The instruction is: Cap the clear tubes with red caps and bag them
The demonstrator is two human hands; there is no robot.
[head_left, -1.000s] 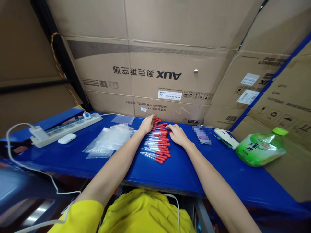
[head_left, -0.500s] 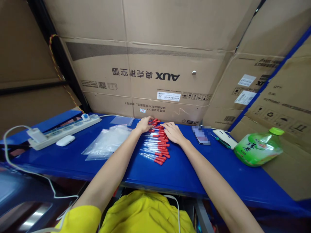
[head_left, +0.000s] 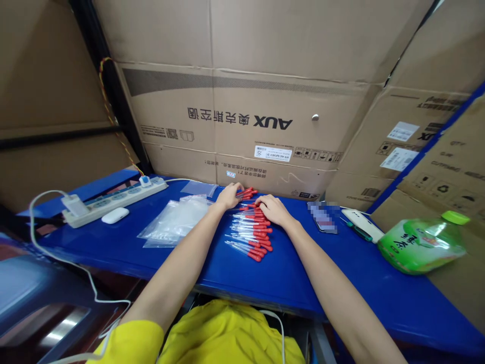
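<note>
From my remote seat, the biggest thing I see is the wall of cardboard cartons [head_left: 265,121] closing off the back and right of the workspace. 1 of them carries a printed brand name that reads upside down. Below them runs the blue table [head_left: 303,273], and the yellow-sleeved arms I am watching stretch across it from the near edge.

A green bottle [head_left: 420,242] with a lime cap lies on its side at the far right, against a carton. Left of centre, a loose heap of clear plastic bags [head_left: 176,222] lies flat. Beyond it a white power strip [head_left: 113,201] runs along the back left corner, with a charger plugged in.

The droppers [head_left: 252,232] have clear stems and red bulbs. They lie side by side in a row at the middle of the table, bulbs pointing right, running from near the cartons back toward me.

The 2 hands sit close together at the far end of that row. The left hand [head_left: 229,196] has its fingers curled around a few droppers, whose red bulbs stick out past the knuckles. The right hand [head_left: 275,210] lies palm down with fingers spread loosely, resting on the bulbs beside it and gripping nothing.

A blurred phone [head_left: 324,218] and a slim white device [head_left: 361,225] lie just right of the right hand. A small white case [head_left: 115,216] sits beside the power strip.
</note>
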